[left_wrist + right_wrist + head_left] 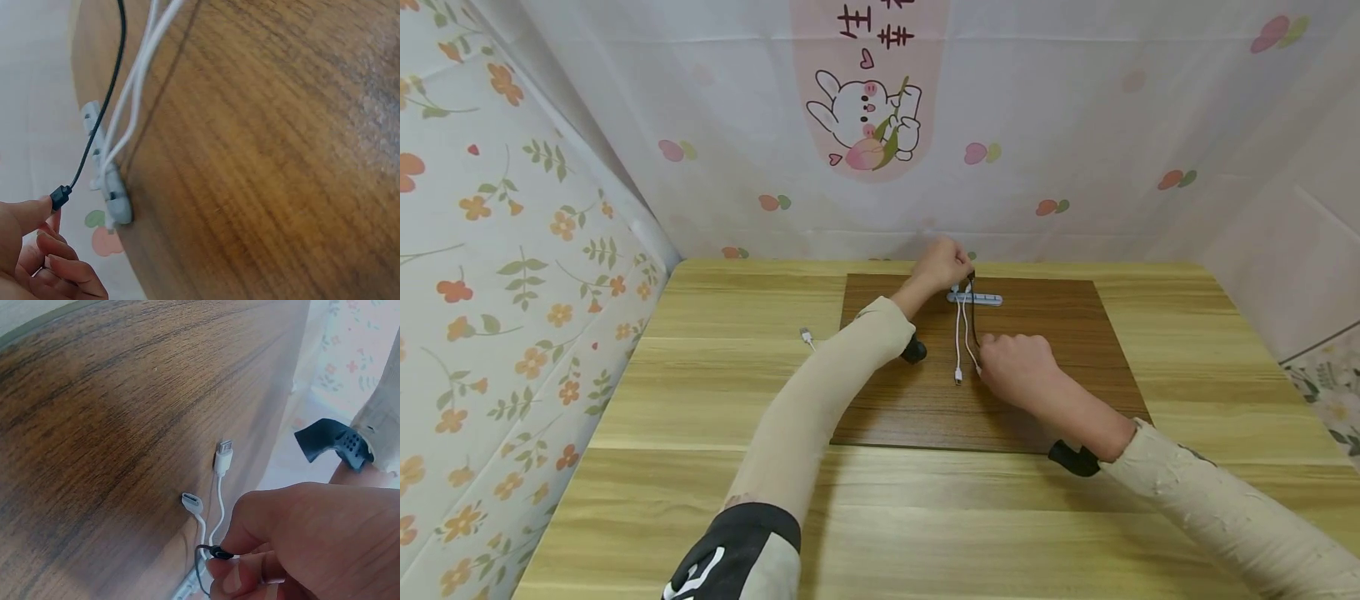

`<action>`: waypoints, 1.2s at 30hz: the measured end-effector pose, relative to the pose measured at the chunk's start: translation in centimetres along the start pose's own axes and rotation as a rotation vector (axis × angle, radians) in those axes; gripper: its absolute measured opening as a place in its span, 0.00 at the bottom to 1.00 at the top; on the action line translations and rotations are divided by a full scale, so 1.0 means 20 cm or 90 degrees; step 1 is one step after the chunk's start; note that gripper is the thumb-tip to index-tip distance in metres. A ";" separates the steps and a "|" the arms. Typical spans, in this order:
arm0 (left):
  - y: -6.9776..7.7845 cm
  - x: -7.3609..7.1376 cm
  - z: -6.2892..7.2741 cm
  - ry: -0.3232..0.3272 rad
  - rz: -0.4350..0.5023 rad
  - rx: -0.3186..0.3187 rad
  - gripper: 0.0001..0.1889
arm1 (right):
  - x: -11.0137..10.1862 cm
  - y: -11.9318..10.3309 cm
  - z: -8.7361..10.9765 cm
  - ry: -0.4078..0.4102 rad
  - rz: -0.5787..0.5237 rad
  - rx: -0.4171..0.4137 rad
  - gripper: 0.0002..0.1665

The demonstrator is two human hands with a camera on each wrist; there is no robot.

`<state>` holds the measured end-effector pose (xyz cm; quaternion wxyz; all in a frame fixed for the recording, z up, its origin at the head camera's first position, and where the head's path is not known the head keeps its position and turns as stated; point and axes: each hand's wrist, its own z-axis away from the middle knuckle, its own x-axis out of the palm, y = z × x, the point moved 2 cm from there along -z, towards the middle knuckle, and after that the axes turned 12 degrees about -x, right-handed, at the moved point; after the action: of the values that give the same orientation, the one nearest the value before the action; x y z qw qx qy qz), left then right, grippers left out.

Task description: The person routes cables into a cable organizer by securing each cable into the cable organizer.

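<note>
My left hand (pixel 940 265), at the far edge of the brown board, pinches one black plug (pixel 60 197) between thumb and finger. A thin black cable (pixel 112 87) runs from it across a pale blue cable clip strip (pixel 990 300). Nearer me, my right hand (pixel 1018 367) pinches the cable's other black plug (pixel 220 552). Two white charging cables (pixel 957 333) pass over the strip beside the black one. Their small plugs, one a flat rectangular plug (pixel 223 459) and one an oval plug (pixel 192 502), lie by my right hand.
The brown wood-grain board (pixel 895 408) lies on a light wooden table (pixel 730 383). A white USB plug (pixel 807 336) rests left of the board, its cord hidden behind my left sleeve. A patterned curtain (pixel 715 125) hangs along the table's back edge.
</note>
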<state>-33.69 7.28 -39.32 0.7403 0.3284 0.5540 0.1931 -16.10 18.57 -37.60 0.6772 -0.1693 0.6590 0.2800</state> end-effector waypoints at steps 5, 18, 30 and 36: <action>0.01 0.05 -0.02 -0.003 -0.027 -0.014 0.27 | 0.01 0.00 0.01 0.001 0.006 -0.004 0.20; 0.01 0.08 -0.03 -0.012 -0.035 -0.020 0.25 | 0.02 0.00 0.02 -0.030 -0.022 -0.013 0.18; 0.00 0.10 -0.02 -0.010 -0.058 -0.023 0.22 | 0.03 -0.01 0.03 -0.053 -0.013 -0.026 0.15; -0.01 0.11 -0.02 -0.005 -0.085 -0.019 0.18 | 0.03 -0.03 0.04 -0.059 -0.018 -0.034 0.19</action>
<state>-33.32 8.65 -40.94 0.7583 0.2807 0.5689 0.1504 -15.18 18.74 -38.18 0.7062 -0.1834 0.6167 0.2954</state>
